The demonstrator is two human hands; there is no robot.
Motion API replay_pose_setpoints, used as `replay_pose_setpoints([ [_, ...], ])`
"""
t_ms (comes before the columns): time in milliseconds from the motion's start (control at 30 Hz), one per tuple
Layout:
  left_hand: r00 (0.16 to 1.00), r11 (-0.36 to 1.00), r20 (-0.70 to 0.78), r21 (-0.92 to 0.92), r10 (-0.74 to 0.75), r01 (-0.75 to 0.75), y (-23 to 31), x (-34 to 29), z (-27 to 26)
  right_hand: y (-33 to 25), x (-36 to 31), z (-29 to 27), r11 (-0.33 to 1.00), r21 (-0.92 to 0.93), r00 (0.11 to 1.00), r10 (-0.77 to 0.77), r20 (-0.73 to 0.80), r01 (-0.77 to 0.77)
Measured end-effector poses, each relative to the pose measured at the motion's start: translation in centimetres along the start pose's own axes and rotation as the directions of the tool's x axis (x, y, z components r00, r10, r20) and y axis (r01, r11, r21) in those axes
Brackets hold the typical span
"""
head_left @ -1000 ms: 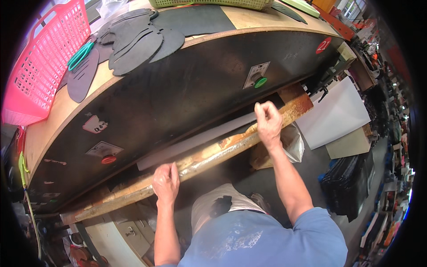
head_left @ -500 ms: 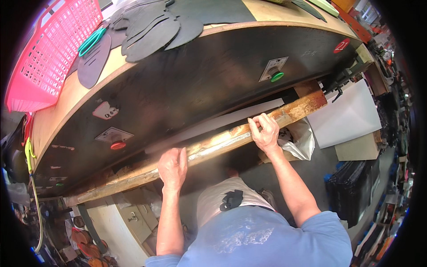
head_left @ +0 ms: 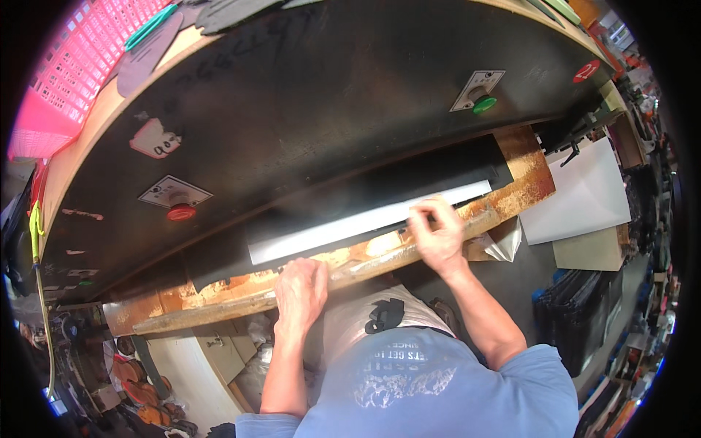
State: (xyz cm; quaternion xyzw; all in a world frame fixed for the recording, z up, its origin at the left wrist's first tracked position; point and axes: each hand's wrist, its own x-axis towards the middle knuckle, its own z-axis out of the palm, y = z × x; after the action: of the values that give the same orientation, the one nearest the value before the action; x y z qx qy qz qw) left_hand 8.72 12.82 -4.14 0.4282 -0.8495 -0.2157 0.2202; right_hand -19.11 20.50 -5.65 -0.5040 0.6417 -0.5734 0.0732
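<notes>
My left hand [head_left: 301, 292] is closed at the front edge of a worn wooden board [head_left: 529, 171], its fingers curled over the rim. My right hand [head_left: 439, 239] is farther right over the same edge, fingers bent and drawn toward the thumb, slightly blurred. Its fingertips are close to a long white strip [head_left: 369, 224]. Whether anything is between them cannot be made out. The strip lies on a black sheet [head_left: 467, 162] on the board, which sticks out from under a dark machine panel [head_left: 307, 109].
Red [head_left: 181, 212] and green [head_left: 485, 104] push buttons protrude from the panel. Above stand a pink basket [head_left: 80, 80], teal-handled scissors [head_left: 150, 28] and dark cut-out pieces [head_left: 237, 11]. A large white sheet [head_left: 584, 193] hangs at right. A yellow-ended hose [head_left: 35, 233] dangles at left.
The board has come out farther from under the panel toward me, showing more of the black sheet and white strip. Both hands have shifted slightly nearer my body, and my view has tilted lower.
</notes>
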Motion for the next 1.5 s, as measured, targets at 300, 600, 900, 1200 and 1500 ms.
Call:
replay_pose_setpoints([
  [300,0.982,0.988,-0.156,0.127,0.106,-0.087,-2.8,3.8,1.0,-3.7,-0.5,10.2,0.901,-0.293,0.871,-0.159,0.464,0.321],
  [600,0.983,0.992,-0.156,0.093,0.095,-0.082,-3.4,0.1,1.9,-2.4,1.0,2.2,0.969,0.204,0.873,0.025,0.488,-0.142],
  [900,0.983,0.988,-0.143,0.119,0.111,-0.094,-3.3,1.2,1.8,0.6,-1.0,2.2,0.947,-0.229,0.908,-0.120,0.401,0.226],
  [1200,0.955,0.906,-0.198,-0.320,0.221,-0.276,0.5,-5.6,1.2,0.8,-0.9,2.0,0.950,-0.177,0.911,-0.179,0.372,0.259],
  [1500,0.947,0.935,-0.104,-0.158,0.302,-0.316,2.0,-8.8,4.4,-1.2,0.4,-0.1,0.954,-0.146,0.925,-0.203,0.322,0.260],
])
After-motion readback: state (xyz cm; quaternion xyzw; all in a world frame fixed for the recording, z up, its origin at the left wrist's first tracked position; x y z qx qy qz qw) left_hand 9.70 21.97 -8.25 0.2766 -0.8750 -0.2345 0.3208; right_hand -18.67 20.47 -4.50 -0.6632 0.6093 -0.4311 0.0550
